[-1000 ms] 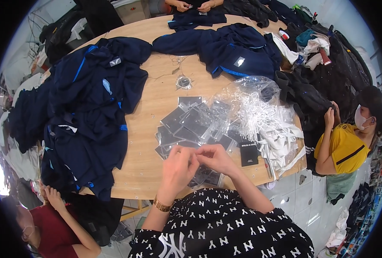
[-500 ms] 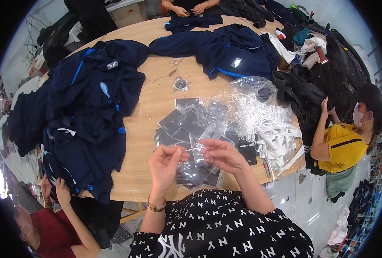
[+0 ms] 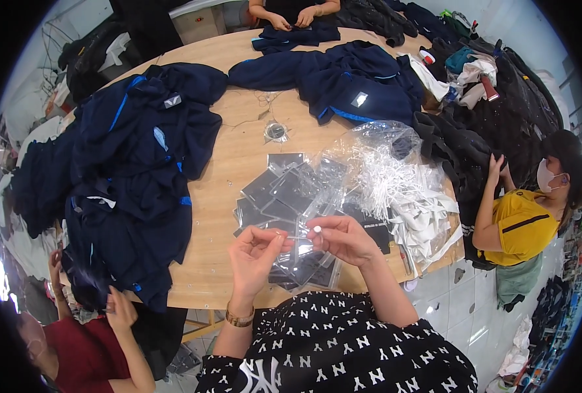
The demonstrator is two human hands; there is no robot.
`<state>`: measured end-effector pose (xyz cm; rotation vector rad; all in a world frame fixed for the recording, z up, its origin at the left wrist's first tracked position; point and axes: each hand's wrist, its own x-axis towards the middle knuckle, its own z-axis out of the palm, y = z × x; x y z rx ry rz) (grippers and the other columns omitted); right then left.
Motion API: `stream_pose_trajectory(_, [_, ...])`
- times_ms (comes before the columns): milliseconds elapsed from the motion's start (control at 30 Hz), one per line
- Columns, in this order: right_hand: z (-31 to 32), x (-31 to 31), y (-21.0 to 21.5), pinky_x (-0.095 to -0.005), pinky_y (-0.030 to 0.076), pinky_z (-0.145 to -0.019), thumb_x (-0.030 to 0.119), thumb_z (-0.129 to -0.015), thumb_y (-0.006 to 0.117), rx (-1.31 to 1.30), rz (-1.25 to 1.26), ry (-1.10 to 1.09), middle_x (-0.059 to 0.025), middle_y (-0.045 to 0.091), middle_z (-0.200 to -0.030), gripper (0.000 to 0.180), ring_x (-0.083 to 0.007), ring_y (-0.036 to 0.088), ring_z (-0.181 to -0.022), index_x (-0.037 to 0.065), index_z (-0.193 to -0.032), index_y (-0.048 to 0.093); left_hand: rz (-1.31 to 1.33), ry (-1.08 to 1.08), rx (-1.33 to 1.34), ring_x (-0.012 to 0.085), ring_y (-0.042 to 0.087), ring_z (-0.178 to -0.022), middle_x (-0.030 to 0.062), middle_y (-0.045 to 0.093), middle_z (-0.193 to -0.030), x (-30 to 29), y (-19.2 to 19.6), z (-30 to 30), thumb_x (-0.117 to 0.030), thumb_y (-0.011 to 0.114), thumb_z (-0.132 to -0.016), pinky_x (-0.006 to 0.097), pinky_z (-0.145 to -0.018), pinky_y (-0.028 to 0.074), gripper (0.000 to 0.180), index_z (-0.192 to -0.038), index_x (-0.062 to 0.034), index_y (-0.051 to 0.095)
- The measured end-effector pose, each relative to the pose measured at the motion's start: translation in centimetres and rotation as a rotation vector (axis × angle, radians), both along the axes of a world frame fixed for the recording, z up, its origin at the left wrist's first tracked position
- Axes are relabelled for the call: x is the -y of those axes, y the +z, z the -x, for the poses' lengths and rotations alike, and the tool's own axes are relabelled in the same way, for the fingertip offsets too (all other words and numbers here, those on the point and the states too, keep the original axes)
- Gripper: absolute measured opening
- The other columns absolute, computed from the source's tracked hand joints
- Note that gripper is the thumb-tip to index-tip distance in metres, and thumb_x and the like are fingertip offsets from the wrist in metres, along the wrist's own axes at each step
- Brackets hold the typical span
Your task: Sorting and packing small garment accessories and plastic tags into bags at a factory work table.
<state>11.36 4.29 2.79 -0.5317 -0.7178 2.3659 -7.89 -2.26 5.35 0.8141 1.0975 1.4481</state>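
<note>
Above the near edge of the round light-wood table (image 3: 238, 164), the left hand (image 3: 255, 252) and the right hand (image 3: 343, 237) are meeting over a spread of small clear plastic sleeves holding dark cards (image 3: 284, 196). The right hand is pinching a small white tag piece (image 3: 316, 230) between thumb and forefinger; the left hand's fingers are curling narrowly toward it, gripping one clear sleeve's edge. Right of the sleeves, a clear plastic bag of white cords (image 3: 396, 183) is lying on the table. Left of the sleeves, a pile of navy blue garments (image 3: 134, 170) is covering the tabletop.
</note>
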Motion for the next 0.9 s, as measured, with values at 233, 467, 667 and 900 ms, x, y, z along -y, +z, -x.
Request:
stream_pose_trajectory(233, [0.2,-0.2,-0.5,-0.0232,0.048,-0.063,0.003,-0.084,0.053,-0.081,0.173,-0.052,-0.0105,0.061,-0.089,0.030,-0.0122,0.058,-0.071,-0.006,-0.113,0.050,0.003,0.047,0.001,0.0200,0.062,-0.078,0.0173,0.058,-0.089,0.1,0.4,-0.4,0.005,0.054,-0.081,0.028,-0.071,0.053,0.005,-0.083,0.0050,0.049])
stream_pose_trajectory(467, [0.9,0.0,0.6,-0.0215,0.047,-0.059,0.006,-0.084,0.055,0.152,-0.054,-0.099,-0.0090,0.062,-0.085,0.018,-0.0099,0.056,-0.065,-0.002,-0.100,0.054,-0.053,0.021,0.050,0.0182,0.062,-0.073,0.0173,0.060,-0.086,0.0,0.2,-0.7,0.004,0.054,-0.082,0.025,-0.066,0.053,0.024,-0.096,-0.0007,0.036])
stream_pose_trajectory(667, [2.3,0.8,3.5,-0.0199,0.044,-0.059,0.004,-0.081,0.058,0.572,-0.639,-0.205,-0.0054,0.062,-0.079,0.012,-0.0074,0.054,-0.064,-0.001,-0.091,0.061,0.116,-0.180,-0.265,0.0113,0.061,-0.070,0.0112,0.062,-0.079,0.0,0.9,-0.8,0.004,0.055,-0.080,0.020,-0.057,0.049,0.033,-0.099,-0.0038,0.030])
stream_pose_trajectory(900, [2.5,1.0,4.6,-0.0241,0.043,-0.061,0.000,-0.073,0.061,0.767,-0.980,-0.181,-0.0064,0.061,-0.075,0.015,-0.0134,0.056,-0.068,0.004,-0.086,0.065,0.048,-0.182,-0.338,0.0091,0.058,-0.064,0.0098,0.060,-0.072,0.1,0.6,-0.7,0.002,0.057,-0.079,0.022,-0.054,0.047,0.030,-0.094,-0.0021,0.032])
